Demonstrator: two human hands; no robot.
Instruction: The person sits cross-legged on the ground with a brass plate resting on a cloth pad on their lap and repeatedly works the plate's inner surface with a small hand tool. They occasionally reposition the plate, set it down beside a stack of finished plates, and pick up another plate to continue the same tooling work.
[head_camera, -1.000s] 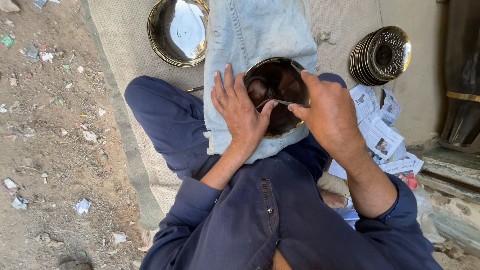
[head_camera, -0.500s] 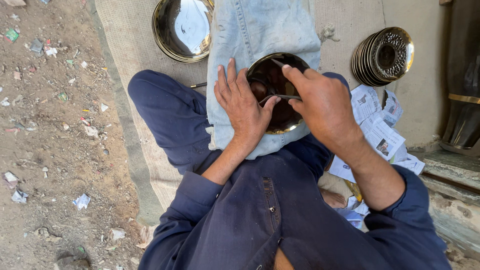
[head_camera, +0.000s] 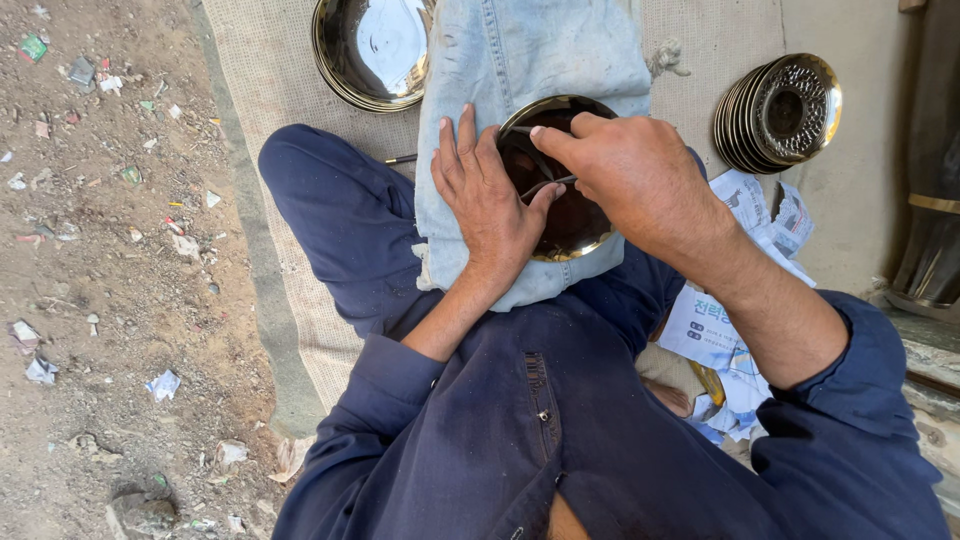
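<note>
On the person's lap, over a faded denim cloth (head_camera: 520, 60) spread across the knees, sits a round metal bowl (head_camera: 570, 220) with a brass-coloured rim and a dark inside. The left hand (head_camera: 490, 200) lies flat across its near-left edge, fingers spread and thumb hooked over the rim, pressing it down rather than closed around it. The right hand (head_camera: 630, 170) comes in from the other side, pinched on a thin metal tool (head_camera: 545, 185) whose tip reaches into the bowl; the two hands nearly touch above it. As a judgement, the work on this bowl is midway: the tool is at the inner surface, and the dark inside looks dull beside the polished pieces nearby, though how much of it is already worked cannot be told, since both hands cover a good part of it.

Farther out, a large shiny pan (head_camera: 375, 50) lies on the woven mat (head_camera: 280, 150) ahead of the knees, and a stack of patterned metal plates (head_camera: 780, 110) leans on edge to the right, well apart from the bowl. Printed paper sheets (head_camera: 720, 330) lie by the right leg. Dirt ground (head_camera: 100, 250) strewn with small scraps runs along the left. Nothing stands between the hands and the bowl; only the hands themselves hide its inside.
</note>
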